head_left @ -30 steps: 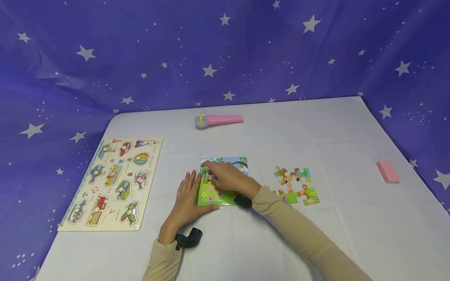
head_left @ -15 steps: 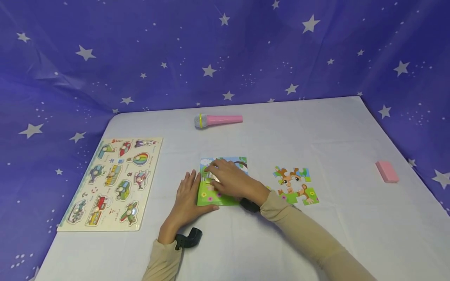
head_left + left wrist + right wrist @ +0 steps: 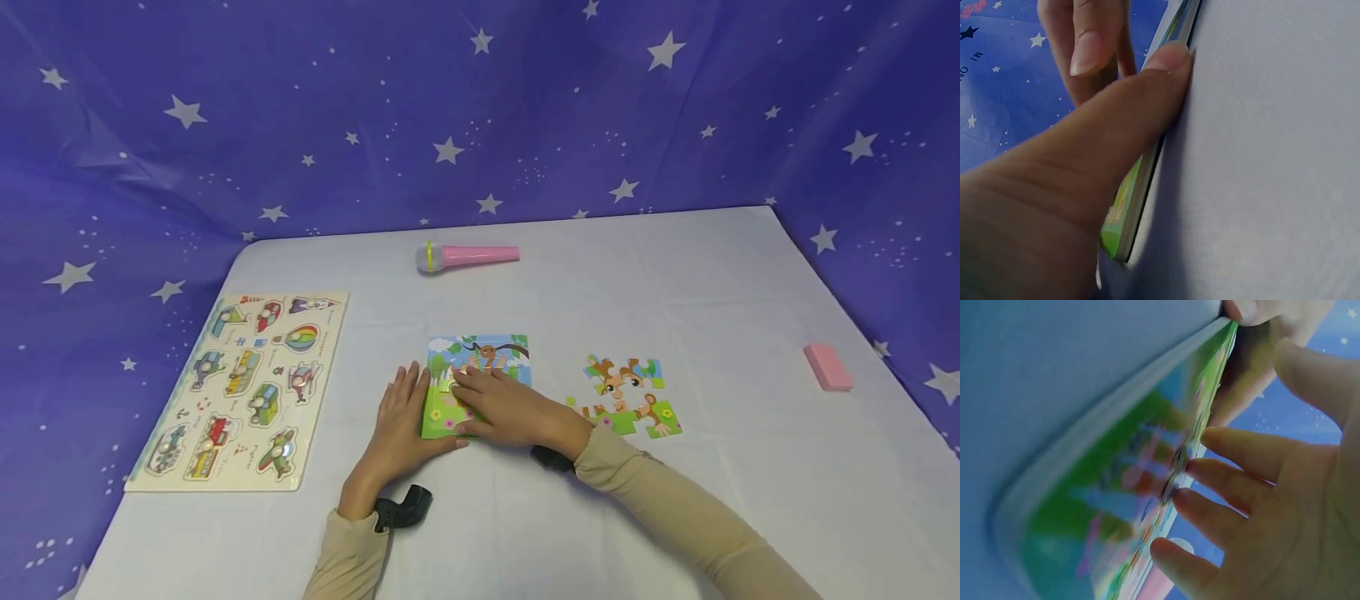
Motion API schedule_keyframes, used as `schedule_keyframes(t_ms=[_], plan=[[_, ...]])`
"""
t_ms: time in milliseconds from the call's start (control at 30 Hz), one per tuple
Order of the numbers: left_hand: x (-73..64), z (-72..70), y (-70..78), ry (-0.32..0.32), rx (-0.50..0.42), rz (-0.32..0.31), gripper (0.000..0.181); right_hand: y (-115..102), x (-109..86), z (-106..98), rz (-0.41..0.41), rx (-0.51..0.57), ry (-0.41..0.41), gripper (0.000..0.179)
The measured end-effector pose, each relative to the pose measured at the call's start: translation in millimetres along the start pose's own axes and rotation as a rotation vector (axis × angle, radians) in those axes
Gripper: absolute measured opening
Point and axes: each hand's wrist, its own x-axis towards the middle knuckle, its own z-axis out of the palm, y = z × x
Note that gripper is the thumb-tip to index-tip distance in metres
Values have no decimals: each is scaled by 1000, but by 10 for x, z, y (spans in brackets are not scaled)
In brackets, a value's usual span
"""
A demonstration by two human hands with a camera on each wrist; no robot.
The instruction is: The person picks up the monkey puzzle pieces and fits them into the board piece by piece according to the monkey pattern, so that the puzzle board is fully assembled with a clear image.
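Observation:
A small jigsaw board (image 3: 437,427) with a monkey-and-garden picture lies flat on the white table. My left hand (image 3: 401,421) rests beside it, straight fingers along its left edge and thumb at its front edge. In the left wrist view the thumb (image 3: 1141,94) lies against the side of the board (image 3: 1124,228). My right hand (image 3: 521,410) is spread over the board's right half, covering part of the picture. In the right wrist view its extended fingers (image 3: 1210,512) touch the puzzle surface. Several loose jigsaw pieces (image 3: 621,386) lie joined or close together to the right.
A wooden peg puzzle (image 3: 255,477) with vehicle shapes lies at the left. Behind the jigsaw is a pink toy microphone (image 3: 480,256), and a pink block (image 3: 828,367) sits near the right table edge. A blue star-patterned cloth (image 3: 525,108) hangs behind the table.
My right hand has gone from curled fingers at the board's upper left to flat fingers lower and further right, uncovering the upper picture. The left hand stays put.

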Motion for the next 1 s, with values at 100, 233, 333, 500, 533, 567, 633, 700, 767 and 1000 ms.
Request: schedule_keyframes(t_ms=[100, 233, 333, 500, 533, 567, 633, 700, 767, 1000], plan=[[-2, 0, 4, 4, 2, 4, 110, -24, 3, 19, -11, 5, -13, 59], [-6, 1, -5, 18, 5, 16, 109, -57, 30, 23, -22, 9, -14, 57], [-5, 3, -6, 27, 6, 27, 108, -82, 40, 22, -28, 6, -16, 56], [0, 1, -12, 21, 11, 31, 106, -113, 52, 19, -26, -14, -23, 56], [2, 3, -16, 23, 16, 35, 105, -117, 54, 18, -26, -18, -26, 56], [4, 3, -18, 25, 16, 36, 105, -119, 57, 16, -25, -21, -30, 56], [5, 5, -23, 30, 17, 40, 104, -118, 64, 14, -25, -27, -33, 55], [5, 10, -27, 32, 16, 41, 105, -115, 69, 7, -21, -27, -38, 55], [4, 17, -29, 30, 14, 38, 106, -112, 74, -3, -20, -22, -37, 54], [2, 14, -23, 22, 9, 24, 108, -83, 93, -45, -40, 20, -43, 52]])
